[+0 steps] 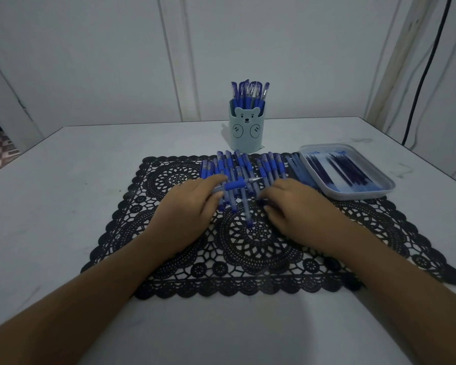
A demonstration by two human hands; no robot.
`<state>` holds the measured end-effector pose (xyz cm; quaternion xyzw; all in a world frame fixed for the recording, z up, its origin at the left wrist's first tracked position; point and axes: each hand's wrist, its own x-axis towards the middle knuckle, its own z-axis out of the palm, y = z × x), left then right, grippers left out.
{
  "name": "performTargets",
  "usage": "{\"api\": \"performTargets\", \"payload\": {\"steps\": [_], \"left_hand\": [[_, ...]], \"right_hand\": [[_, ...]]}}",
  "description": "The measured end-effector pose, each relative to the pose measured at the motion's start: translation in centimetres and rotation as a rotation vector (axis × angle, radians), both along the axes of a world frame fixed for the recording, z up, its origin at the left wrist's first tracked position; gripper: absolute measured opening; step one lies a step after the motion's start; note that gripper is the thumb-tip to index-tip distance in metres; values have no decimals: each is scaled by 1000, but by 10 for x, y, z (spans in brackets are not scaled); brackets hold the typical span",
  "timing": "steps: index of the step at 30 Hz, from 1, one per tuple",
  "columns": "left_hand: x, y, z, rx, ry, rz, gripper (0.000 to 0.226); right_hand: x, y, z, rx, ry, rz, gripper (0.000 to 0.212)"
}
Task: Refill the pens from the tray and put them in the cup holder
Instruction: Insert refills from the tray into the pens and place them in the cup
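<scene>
A heap of blue pens (244,167) lies on the far half of a black lace mat (248,248). My left hand (187,206) holds one blue pen (236,185) crosswise, tip pointing right, above the heap. My right hand (295,206) rests on the mat just right of it, fingers curled around a small dark blue piece that I cannot make out. A pale tray (358,192) with several dark refills (337,169) sits at the mat's right corner. A light blue bear cup holder (246,127) stands behind the heap, with several capped pens in it.
A few pale empty refill tubes (298,167) lie between the heap and the tray. The white table's far edge (142,123) meets a white wall. A black cable (421,75) hangs at the far right.
</scene>
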<state>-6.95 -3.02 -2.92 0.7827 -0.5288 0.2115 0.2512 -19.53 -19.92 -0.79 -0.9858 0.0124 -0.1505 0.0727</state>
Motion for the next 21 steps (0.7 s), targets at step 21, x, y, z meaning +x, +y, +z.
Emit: {"api": "performTargets", "payload": {"steps": [21], "left_hand": [[-8, 5, 6, 38, 36, -193, 34]], "right_hand": [[2, 4, 6, 696, -154, 34, 17]]}}
